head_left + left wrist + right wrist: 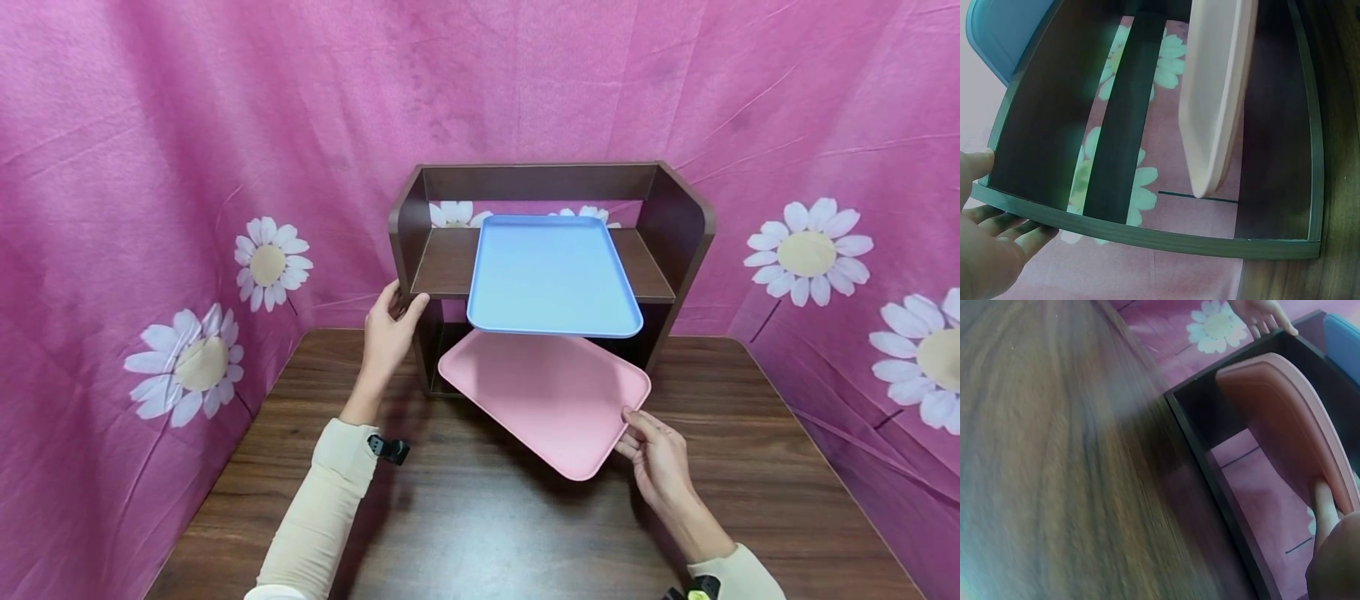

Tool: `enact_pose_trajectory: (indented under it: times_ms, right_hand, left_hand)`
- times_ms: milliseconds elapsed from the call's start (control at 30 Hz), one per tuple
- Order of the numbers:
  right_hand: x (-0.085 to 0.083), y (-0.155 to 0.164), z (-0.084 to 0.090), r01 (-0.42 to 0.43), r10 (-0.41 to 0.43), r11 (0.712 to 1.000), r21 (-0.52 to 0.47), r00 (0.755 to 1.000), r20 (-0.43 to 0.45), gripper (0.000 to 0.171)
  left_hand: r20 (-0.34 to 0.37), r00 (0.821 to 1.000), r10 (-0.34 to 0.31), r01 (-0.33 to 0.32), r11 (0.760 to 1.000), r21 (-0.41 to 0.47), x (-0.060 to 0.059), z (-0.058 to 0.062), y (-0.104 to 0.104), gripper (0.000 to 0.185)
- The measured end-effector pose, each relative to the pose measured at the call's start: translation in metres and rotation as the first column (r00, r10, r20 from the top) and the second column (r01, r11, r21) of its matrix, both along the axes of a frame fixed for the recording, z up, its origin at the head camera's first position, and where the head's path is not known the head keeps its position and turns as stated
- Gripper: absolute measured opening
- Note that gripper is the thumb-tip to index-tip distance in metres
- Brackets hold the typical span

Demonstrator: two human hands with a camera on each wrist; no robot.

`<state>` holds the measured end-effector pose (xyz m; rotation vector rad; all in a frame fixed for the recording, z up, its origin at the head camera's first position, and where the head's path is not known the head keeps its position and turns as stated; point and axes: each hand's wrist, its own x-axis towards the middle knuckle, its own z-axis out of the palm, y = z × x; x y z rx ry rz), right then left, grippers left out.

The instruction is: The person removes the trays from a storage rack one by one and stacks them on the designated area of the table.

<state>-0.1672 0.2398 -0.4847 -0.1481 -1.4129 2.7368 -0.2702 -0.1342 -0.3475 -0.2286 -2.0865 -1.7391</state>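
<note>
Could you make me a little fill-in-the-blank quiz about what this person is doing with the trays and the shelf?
1. The right hand grips the ____ tray by its near corner.
2. The blue tray lies on the shelf's ____ level.
3. The left hand holds the shelf's ____ side panel.
4. The shelf stands on a ____ table.

Missing words: pink; upper; left; wooden

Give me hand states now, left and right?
Left hand: fingers curled round the shelf side panel, gripping it.
Right hand: holding the pink tray by its corner.
</note>
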Motion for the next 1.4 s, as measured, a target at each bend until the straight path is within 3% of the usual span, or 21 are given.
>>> enact_pose_trajectory:
  times_ms: [500, 933, 1400]
  right_hand:
    - [-0.008, 0.023, 0.005, -0.071, 0.071, 0.997, 0.004, 0.997, -0.015, 0.031]
    - [-0.016, 0.044, 0.007, -0.209, 0.212, 0.977, 0.047, 0.974, -0.078, 0.038]
    - [-0.021, 0.064, 0.006, -0.390, 0.393, 0.919, 0.053, 0.903, -0.174, 0.046]
  left_hand:
    - [-0.006, 1.000, -0.003, 0.003, 1.000, -0.007, 0.000, 0.000, 0.000, 0.050]
    - [-0.011, 1.000, -0.007, 0.007, 1.000, -0.007, -0.001, 0.000, -0.001, 0.050]
    - [-0.011, 1.000, -0.013, 0.013, 1.000, -0.022, -0.001, 0.001, -0.002, 0.050]
